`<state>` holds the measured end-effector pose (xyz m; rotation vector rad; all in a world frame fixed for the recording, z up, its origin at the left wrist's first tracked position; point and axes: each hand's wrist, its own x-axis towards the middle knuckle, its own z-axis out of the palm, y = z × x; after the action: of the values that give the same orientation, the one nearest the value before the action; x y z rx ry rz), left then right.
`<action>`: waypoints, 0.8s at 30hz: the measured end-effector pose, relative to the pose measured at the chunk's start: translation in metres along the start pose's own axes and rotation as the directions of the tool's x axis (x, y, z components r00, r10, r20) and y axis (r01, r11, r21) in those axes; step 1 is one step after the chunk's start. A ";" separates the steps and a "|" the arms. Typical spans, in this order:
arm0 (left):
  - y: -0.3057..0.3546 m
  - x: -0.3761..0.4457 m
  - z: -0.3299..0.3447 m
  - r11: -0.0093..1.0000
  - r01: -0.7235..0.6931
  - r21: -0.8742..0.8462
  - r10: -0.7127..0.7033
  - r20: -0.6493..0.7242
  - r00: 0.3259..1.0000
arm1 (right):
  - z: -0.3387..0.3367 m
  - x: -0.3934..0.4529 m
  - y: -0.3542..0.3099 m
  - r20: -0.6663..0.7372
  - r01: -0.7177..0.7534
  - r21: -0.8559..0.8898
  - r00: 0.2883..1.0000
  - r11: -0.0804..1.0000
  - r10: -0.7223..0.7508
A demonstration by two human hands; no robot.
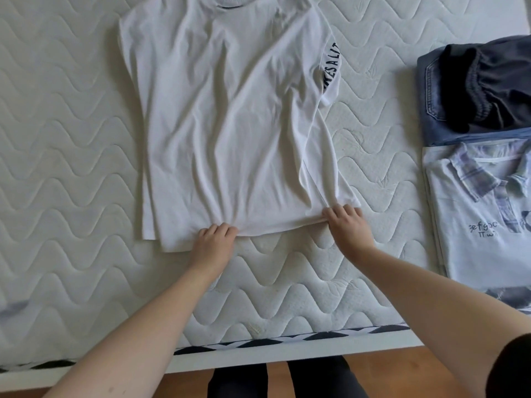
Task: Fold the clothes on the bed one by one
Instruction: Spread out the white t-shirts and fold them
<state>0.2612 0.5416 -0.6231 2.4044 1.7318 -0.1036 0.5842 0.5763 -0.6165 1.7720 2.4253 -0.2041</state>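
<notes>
A white T-shirt (230, 116) lies spread flat on the quilted mattress (66, 168), collar at the far side, hem toward me. Dark lettering runs down its right sleeve (330, 67); the left sleeve looks folded in. My left hand (214, 242) grips the hem near its middle with curled fingers. My right hand (349, 228) pinches the hem at the shirt's right corner. The cloth shows soft wrinkles running from the hem up toward the collar.
At the right, a folded pale polo shirt (477, 214) with a plaid collar lies near me. Behind it sit folded jeans (431, 90) with a dark garment (488, 84) on top. The mattress's near edge (287, 338) and wooden floor (402, 374) are below.
</notes>
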 end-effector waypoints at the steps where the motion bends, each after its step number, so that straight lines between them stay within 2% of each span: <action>1: -0.002 0.000 0.001 1.000 0.015 0.003 -0.015 -0.013 1.000 | -0.002 0.001 0.004 0.001 -0.010 -0.003 1.000 1.000 0.010; 3: -0.008 -0.003 0.004 0.999 0.041 0.020 -0.040 -0.024 0.999 | -0.006 0.005 0.012 0.003 -0.052 0.044 0.999 0.998 0.051; 5: -0.015 -0.012 0.007 0.995 0.098 0.014 -0.097 -0.044 0.994 | -0.010 0.010 0.016 -0.008 -0.157 0.146 0.987 0.977 0.160; 8: -0.028 -0.027 0.010 0.962 0.273 0.000 -0.272 -0.068 0.960 | -0.011 0.014 0.023 -0.026 -0.266 0.240 0.960 0.934 0.280; 10: -0.042 -0.035 0.013 0.909 0.414 -0.047 -0.417 -0.071 0.906 | -0.008 0.017 0.024 0.039 -0.288 0.245 0.957 0.926 0.287; 12: -0.054 -0.042 0.014 0.828 0.545 -0.128 -0.557 -0.079 0.827 | -0.005 0.018 0.025 0.088 -0.286 0.249 0.958 0.925 0.272; 14: -0.061 -0.046 0.016 0.744 0.616 -0.260 -0.656 -0.109 0.747 | -0.003 0.018 0.025 0.085 -0.269 0.265 0.963 0.926 0.256; 18: -0.061 -0.042 0.015 0.393 0.698 -0.599 -0.876 -0.013 0.482 | -0.004 0.019 0.020 0.086 -0.304 0.302 0.953 0.904 0.291; 20: -0.058 -0.036 0.017 0.248 0.740 -0.625 -0.930 0.061 0.363 | -0.003 0.019 0.013 0.125 -0.356 0.355 0.934 0.864 0.334; 22: -0.048 -0.029 0.017 0.076 0.829 -0.554 -0.966 0.165 0.198 | -0.004 0.020 0.006 0.167 -0.416 0.420 0.909 0.807 0.381; 23: -0.044 -0.027 0.016 0.019 0.858 -0.513 -0.970 0.198 0.140 | -0.006 0.021 0.003 0.181 -0.440 0.452 0.897 0.776 0.403; 24: -0.041 -0.026 0.017 0.008 0.872 -0.490 -0.969 0.210 0.126 | -0.009 0.022 0.000 0.188 -0.453 0.481 0.889 0.751 0.416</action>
<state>0.2149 0.5271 -0.6402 0.4704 2.6761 0.4071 0.5777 0.5989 -0.6122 2.4397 1.9319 -0.9160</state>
